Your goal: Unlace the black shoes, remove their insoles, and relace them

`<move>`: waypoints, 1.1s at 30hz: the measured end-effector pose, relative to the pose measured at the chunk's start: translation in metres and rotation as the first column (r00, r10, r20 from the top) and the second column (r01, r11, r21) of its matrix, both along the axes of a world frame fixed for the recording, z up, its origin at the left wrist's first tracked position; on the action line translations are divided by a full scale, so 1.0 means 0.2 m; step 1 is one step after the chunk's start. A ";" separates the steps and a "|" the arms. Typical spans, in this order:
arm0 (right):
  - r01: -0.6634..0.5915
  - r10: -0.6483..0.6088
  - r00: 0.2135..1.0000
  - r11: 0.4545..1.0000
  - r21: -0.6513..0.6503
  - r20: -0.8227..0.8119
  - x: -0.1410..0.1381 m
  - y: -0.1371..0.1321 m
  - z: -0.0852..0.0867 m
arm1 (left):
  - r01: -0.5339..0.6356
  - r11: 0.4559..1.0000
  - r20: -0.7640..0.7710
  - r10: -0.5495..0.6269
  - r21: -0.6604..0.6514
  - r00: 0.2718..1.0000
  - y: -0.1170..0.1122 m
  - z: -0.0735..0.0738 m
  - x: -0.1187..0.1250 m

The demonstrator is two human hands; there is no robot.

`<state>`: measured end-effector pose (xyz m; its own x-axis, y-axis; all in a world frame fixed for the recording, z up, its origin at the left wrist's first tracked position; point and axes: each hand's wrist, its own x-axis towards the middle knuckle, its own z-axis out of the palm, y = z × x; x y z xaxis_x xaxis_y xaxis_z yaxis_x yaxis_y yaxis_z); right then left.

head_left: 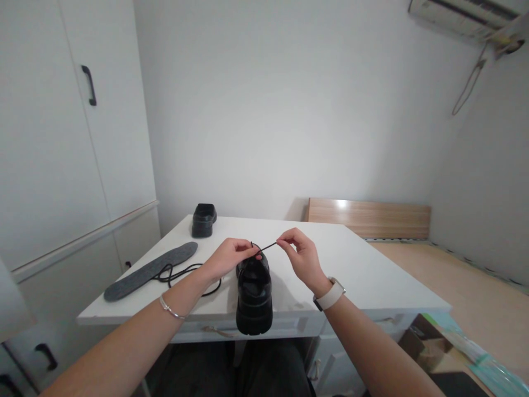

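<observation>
White bench [372, 275] is the biggest thing before me, w/ a printed box [427, 336] low off its R front corner. Near black shoe [254, 309] sits at the front edge, heel twd the person & seemingly jutting past it, toe twd the back wall [281, 110]; long axis runs straight away from the body. Far black shoe [202, 227] stands at the back L corner; grey insole [151, 271] lies on the L, loose black cord [173, 274] partly over it.

L hand [229, 256] is nearer, directly over the near shoe's front part, fingertips pinched on a thin black lace [268, 246]. R hand [301, 255] is off to the R, apart from the shoe, also pinching it. Lace runs b/w them, fairly straight, slanting up R across the shoe's axis.

Re: brands/labels, none legible; box print too small to read.
</observation>
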<state>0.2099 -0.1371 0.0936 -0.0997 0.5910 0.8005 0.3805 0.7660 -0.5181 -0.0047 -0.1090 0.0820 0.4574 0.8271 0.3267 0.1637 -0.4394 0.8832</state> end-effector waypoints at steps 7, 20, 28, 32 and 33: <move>-0.134 0.221 0.871 0.966 -0.222 0.439 0.14 -0.08 -0.03 | -0.019 0.987 -0.141 0.041 0.157 0.989 -0.03 0.06 0.03; -0.420 0.390 0.905 0.761 -0.494 -0.168 -0.12 0.15 -0.08 | 0.165 0.391 -0.392 0.620 0.905 0.679 -0.11 0.03 0.14; -0.502 0.413 0.859 0.557 -0.661 -0.303 -0.07 0.19 -0.07 | 0.148 0.240 -0.268 0.613 0.959 0.743 -0.06 -0.04 0.11; -0.519 0.425 0.844 0.499 -0.694 -0.326 -0.07 0.21 -0.06 | 0.171 0.213 -0.267 0.606 0.962 0.749 -0.06 -0.04 0.09; -0.519 0.431 0.843 0.491 -0.700 -0.323 -0.07 0.21 -0.05 | 0.165 0.205 -0.258 0.612 0.965 0.747 -0.06 -0.05 0.09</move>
